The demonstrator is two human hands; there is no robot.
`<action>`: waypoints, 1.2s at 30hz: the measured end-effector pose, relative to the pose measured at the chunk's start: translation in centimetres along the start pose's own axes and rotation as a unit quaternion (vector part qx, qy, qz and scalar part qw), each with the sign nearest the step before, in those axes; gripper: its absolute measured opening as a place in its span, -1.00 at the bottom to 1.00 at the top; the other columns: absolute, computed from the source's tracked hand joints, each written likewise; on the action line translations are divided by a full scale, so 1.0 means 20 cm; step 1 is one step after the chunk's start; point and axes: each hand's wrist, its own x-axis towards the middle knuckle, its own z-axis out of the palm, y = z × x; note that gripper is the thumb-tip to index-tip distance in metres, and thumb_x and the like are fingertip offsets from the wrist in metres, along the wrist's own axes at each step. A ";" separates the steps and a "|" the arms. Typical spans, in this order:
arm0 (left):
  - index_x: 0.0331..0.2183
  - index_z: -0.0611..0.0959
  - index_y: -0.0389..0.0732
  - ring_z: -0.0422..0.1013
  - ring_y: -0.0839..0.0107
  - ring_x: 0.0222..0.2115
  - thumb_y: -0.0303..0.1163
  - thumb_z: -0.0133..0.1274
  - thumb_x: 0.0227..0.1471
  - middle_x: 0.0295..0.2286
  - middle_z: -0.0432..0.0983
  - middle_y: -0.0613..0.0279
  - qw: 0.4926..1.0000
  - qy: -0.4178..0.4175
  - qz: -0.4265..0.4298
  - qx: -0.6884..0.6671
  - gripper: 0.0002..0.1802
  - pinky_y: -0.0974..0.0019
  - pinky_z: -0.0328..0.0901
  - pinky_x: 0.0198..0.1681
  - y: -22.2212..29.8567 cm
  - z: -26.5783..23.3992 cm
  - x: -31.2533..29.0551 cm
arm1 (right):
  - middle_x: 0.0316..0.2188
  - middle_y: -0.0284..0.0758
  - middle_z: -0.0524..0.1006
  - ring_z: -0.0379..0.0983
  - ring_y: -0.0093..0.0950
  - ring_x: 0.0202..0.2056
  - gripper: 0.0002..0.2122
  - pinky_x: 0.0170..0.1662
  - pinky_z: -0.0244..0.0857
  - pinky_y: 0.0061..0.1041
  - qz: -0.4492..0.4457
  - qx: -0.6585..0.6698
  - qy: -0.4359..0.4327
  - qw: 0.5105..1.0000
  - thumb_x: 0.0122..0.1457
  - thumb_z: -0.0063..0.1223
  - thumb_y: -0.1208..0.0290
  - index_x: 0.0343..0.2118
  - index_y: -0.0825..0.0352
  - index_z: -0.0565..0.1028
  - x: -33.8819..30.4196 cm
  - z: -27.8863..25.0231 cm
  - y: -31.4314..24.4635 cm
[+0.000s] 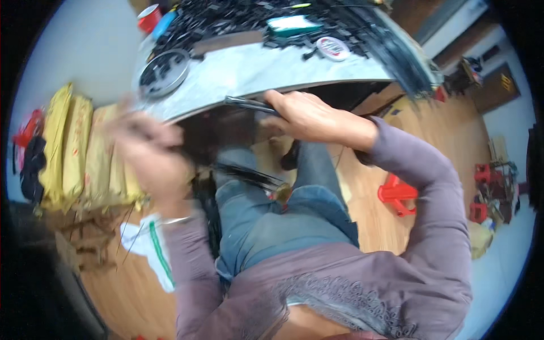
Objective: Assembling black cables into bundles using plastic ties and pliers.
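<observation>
My right hand point(309, 116) is closed around a thin black stick-like tool point(246, 103), which points left just below the table edge. My left hand point(150, 144) is raised near the table's left corner, smeared by motion, so its fingers and anything in them cannot be made out. Across my lap lies a bundle of thin black strips point(249, 174). Beyond my hands, the pale table point(243, 68) bears a heap of small black pieces point(226, 17). A round shallow dish point(164, 73) with some black pieces in it stands at the table's left front.
On the table are a brown bar point(229, 42), a round white lid point(332, 49), a green-and-white packet point(292, 25), a red cup point(149, 18) and long black strips point(391, 51) overhanging the right edge. Yellow sacks point(73, 147) stand left; a red stool point(398, 194) is on the floor at right.
</observation>
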 end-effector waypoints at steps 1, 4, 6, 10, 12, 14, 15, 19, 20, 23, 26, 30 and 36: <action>-0.61 0.27 -0.08 0.05 0.60 -0.68 -0.21 -0.24 0.22 -0.68 0.11 0.43 0.984 0.159 -0.075 -0.033 -0.63 0.50 0.08 -0.64 0.23 0.01 0.10 | -0.56 0.01 0.48 0.43 0.02 -0.41 -0.69 -0.39 0.26 -0.12 0.002 -0.038 0.040 0.998 0.15 0.02 0.21 -0.35 0.42 0.32 0.05 0.01 0.11; -0.61 0.16 -0.06 -0.04 0.54 -0.67 -0.33 -0.27 0.10 -0.66 -0.02 0.39 0.992 0.018 0.012 -0.122 -0.73 0.42 -0.07 -0.60 0.48 -0.71 0.53 | -0.54 0.00 0.50 0.46 -0.02 -0.41 -0.62 -0.39 0.29 -0.13 0.009 -0.126 0.115 0.985 0.11 0.05 0.11 -0.38 0.42 0.34 0.15 0.03 0.40; -0.59 0.17 -0.08 -0.02 0.52 -0.63 -0.33 -0.30 0.13 -0.62 0.00 0.35 0.987 -0.073 0.099 -0.101 -0.74 0.40 -0.07 -0.60 0.60 -1.03 0.57 | -0.52 -0.01 0.51 0.48 -0.04 -0.41 -0.59 -0.39 0.33 -0.16 0.006 -0.156 0.143 0.977 0.07 0.09 0.06 -0.40 0.42 0.35 0.20 0.03 0.47; -0.19 0.51 -0.31 0.09 0.66 -0.67 -0.25 -0.29 0.23 -0.67 0.14 0.47 0.939 0.137 0.047 0.311 -0.63 0.56 0.01 -0.59 0.35 -0.73 0.24 | -0.52 -0.07 0.49 0.48 -0.08 -0.44 -0.49 -0.39 0.33 -0.16 0.007 -0.170 0.187 0.968 -0.03 0.14 -0.08 -0.42 0.40 0.36 0.22 0.06 0.54; -0.38 0.52 -0.33 0.21 0.46 -0.55 -0.37 -0.23 0.16 -0.59 0.32 0.24 0.878 -0.037 0.047 0.475 -0.72 0.37 0.15 -0.46 -0.28 -1.20 0.24 | -0.49 -0.09 0.48 0.47 -0.08 -0.44 -0.49 -0.39 0.33 -0.18 0.001 -0.190 0.208 0.959 -0.03 0.13 -0.08 -0.41 0.38 0.36 0.18 0.03 0.55; -0.39 0.48 -0.44 0.30 0.15 -0.45 -0.39 -0.26 0.20 -0.49 0.37 -0.10 0.826 -0.064 -0.017 0.559 -0.69 0.15 0.20 -0.33 -0.87 -1.40 0.00 | -0.46 -0.13 0.45 0.46 -0.13 -0.41 -0.52 -0.38 0.33 -0.21 -0.006 -0.191 0.210 0.959 -0.02 0.13 -0.06 -0.41 0.37 0.38 0.23 0.04 0.57; -0.36 0.49 -0.47 0.31 -0.02 -0.41 -0.36 -0.22 0.20 -0.44 0.41 -0.20 0.865 -0.042 -0.089 0.493 -0.68 0.08 0.20 -0.29 -1.16 -1.57 -0.14 | -0.45 -0.16 0.45 0.46 -0.16 -0.38 -0.55 -0.38 0.33 -0.22 -0.031 -0.205 0.227 0.952 -0.01 0.12 -0.04 -0.41 0.36 0.40 0.27 0.04 0.59; -0.34 0.52 -0.46 0.34 -0.28 -0.44 -0.19 -0.19 0.22 -0.49 0.46 -0.32 0.782 -0.053 -0.137 0.606 -0.55 -0.06 0.24 -0.35 -1.39 -1.53 -0.63 | -0.43 -0.27 0.40 0.39 -0.29 -0.32 -0.67 -0.28 0.29 -0.35 -0.026 -0.256 0.250 0.934 0.04 0.11 0.07 -0.37 0.29 0.45 0.28 0.00 0.71; -0.35 0.53 -0.45 0.36 -0.29 -0.45 -0.16 -0.19 0.22 -0.49 0.47 -0.34 0.762 -0.037 -0.178 0.622 -0.53 -0.07 0.25 -0.36 -1.44 -1.57 -0.71 | -0.43 -0.29 0.40 0.39 -0.31 -0.31 -0.68 -0.27 0.27 -0.36 -0.041 -0.269 0.265 0.925 0.04 0.12 0.08 -0.37 0.28 0.46 0.29 -0.01 0.73; -0.35 0.52 -0.44 0.38 -0.29 -0.39 -0.11 -0.22 0.22 -0.45 0.48 -0.36 0.753 -0.025 -0.199 0.626 -0.49 -0.05 0.29 -0.31 -1.50 -1.53 -0.85 | -0.39 -0.34 0.42 0.37 -0.36 -0.29 -0.72 -0.23 0.23 -0.37 -0.056 -0.268 0.300 0.914 -0.02 0.18 0.15 -0.36 0.25 0.48 0.30 -0.01 0.78; -0.27 0.51 -0.44 0.40 -0.27 -0.32 -0.06 -0.24 0.22 -0.38 0.48 -0.37 0.715 -0.004 -0.299 0.632 -0.45 -0.01 0.31 -0.21 -1.59 -1.68 -0.98 | -0.39 -0.39 0.45 0.37 -0.37 -0.31 -0.78 -0.21 0.21 -0.37 -0.099 -0.236 0.333 0.908 -0.06 0.22 0.28 -0.37 0.24 0.49 0.35 -0.03 0.74; -0.08 0.45 -0.39 0.35 -0.14 -0.13 0.03 -0.19 0.18 -0.14 0.41 -0.26 0.625 -0.062 -0.375 0.682 -0.39 -0.01 0.28 -0.09 -1.48 -1.49 -0.97 | -0.40 -0.36 0.51 0.43 -0.29 -0.34 -0.88 -0.27 0.27 -0.32 0.010 -0.297 0.421 0.857 -0.07 0.19 0.45 -0.42 0.20 0.53 0.27 -0.26 0.99; 0.02 0.39 -0.32 0.29 -0.14 -0.06 -0.03 -0.04 0.11 -0.05 0.33 -0.16 0.602 -0.089 -0.367 0.703 -0.39 0.01 0.25 -0.02 -1.53 -1.58 -0.98 | -0.25 -0.19 0.52 0.44 -0.18 -0.15 -0.69 -0.13 0.28 -0.14 0.405 -0.341 0.300 0.793 0.04 -0.04 0.33 -0.14 0.26 0.46 0.00 -0.57 1.72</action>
